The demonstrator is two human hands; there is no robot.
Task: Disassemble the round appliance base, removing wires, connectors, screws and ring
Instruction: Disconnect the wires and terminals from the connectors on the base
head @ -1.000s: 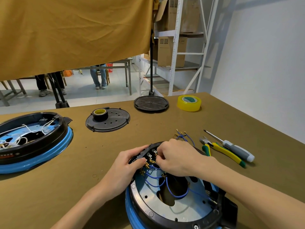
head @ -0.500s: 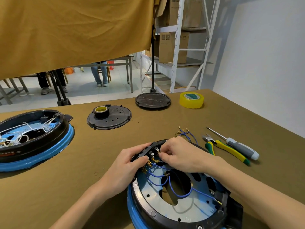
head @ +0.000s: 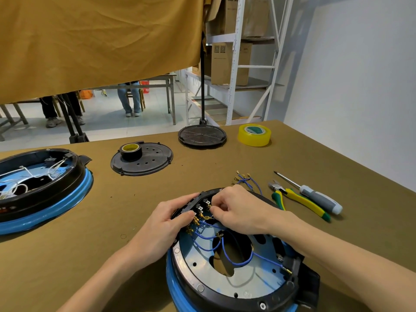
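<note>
The round appliance base (head: 234, 287) lies open side up at the near edge of the table, black with a blue ring and a silver plate inside. Blue wires (head: 227, 248) with brass connectors run across the plate to a terminal block at its far rim. My left hand (head: 166, 224) grips that far-left rim, thumb on the black edge. My right hand (head: 238, 210) pinches a brass connector at the terminal block, fingers curled. A small bundle of loose blue wires (head: 246, 181) lies on the table just beyond the base.
To the right lie green-yellow pliers (head: 299, 202) and a grey-handled screwdriver (head: 315, 197). A second blue-ringed base (head: 42, 185) with white wires sits at the left. Farther back are a black cover plate (head: 144, 162) bearing a tape roll, a black stand foot (head: 202, 136) and yellow tape (head: 254, 135).
My right hand has drawn back slightly to the right from the terminal block while pinching the connector. The left hand keeps its hold on the rim. The view has tilted a little.
</note>
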